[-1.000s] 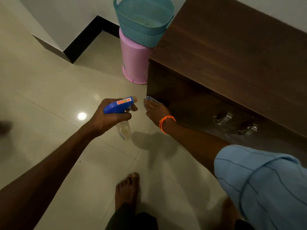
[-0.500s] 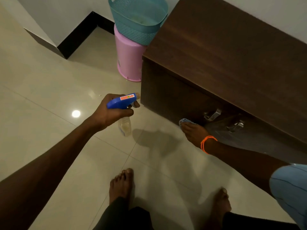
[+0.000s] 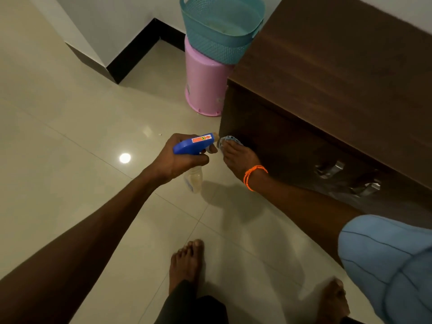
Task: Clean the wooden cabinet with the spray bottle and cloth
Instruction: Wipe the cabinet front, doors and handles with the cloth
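1. The left hand (image 3: 180, 160) is wrapped around the neck of a clear plastic spray bottle with a blue trigger head (image 3: 195, 144), index finger curled at the trigger; the pale body of the bottle hangs below the fist, over the glossy cream floor tiles (image 3: 70, 141).
2. The right hand (image 3: 238, 156), an orange thread band at its wrist, lies flat with the fingers pressing a small pale blue-grey cloth (image 3: 228, 139) against the front face of the dark brown wooden cabinet (image 3: 339, 73), low down at its left corner.
3. The relation that matters: the bottle's head runs roughly left to right, nozzle toward the cabinet corner, and that nozzle sits just beside the cloth and the right fingertips (almost touching, by the look of it). A squeeze here would, I judge, wet the cloth or the corner panel directly.
4. The right hand is the nearer one to the wood; the left stays off it, out over the floor.
5. The cabinet front stretches away to the right of the cloth, toward two metal handles (image 3: 329, 168) near the bottom edge, so the unwiped run probably lies that way.
6. A teal perforated plastic basket (image 3: 219, 26) stacked on a pink plastic bin (image 3: 203, 90) stands against the cabinet's left side, apart from both hands.
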